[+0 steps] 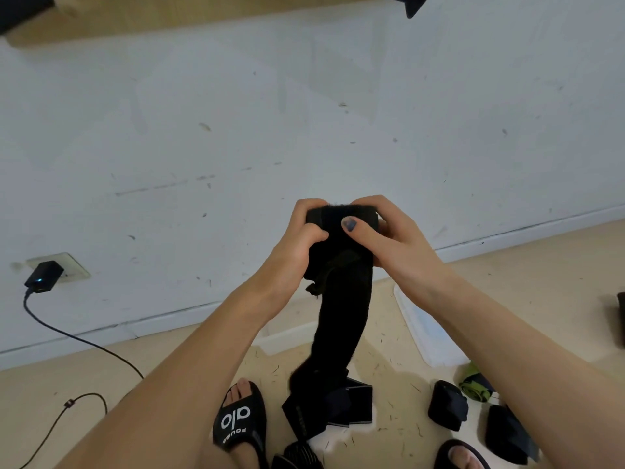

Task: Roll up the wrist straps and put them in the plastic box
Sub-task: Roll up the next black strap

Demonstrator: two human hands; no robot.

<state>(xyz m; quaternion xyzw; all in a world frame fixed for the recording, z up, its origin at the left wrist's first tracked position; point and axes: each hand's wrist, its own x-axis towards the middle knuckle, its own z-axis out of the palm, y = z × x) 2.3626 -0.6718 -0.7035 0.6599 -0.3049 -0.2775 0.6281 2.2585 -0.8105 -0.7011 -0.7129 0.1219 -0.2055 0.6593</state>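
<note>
Gripping rolled top of wrist strap (341, 299): left hand (297, 245), right hand (392, 242)

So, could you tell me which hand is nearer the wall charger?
Left. The left hand grips the strap on the charger's side; the right hand is farther away.

The black slide sandal (240, 424) on the person's left foot carries the only clear lettering: large white letters "alo" across its strap, seen upside down from the head camera. Just below them on the same strap runs a smaller white word, too blurred to read. A folded black strap (302, 422) just right of the sandal shows faint, unreadable print.
</note>
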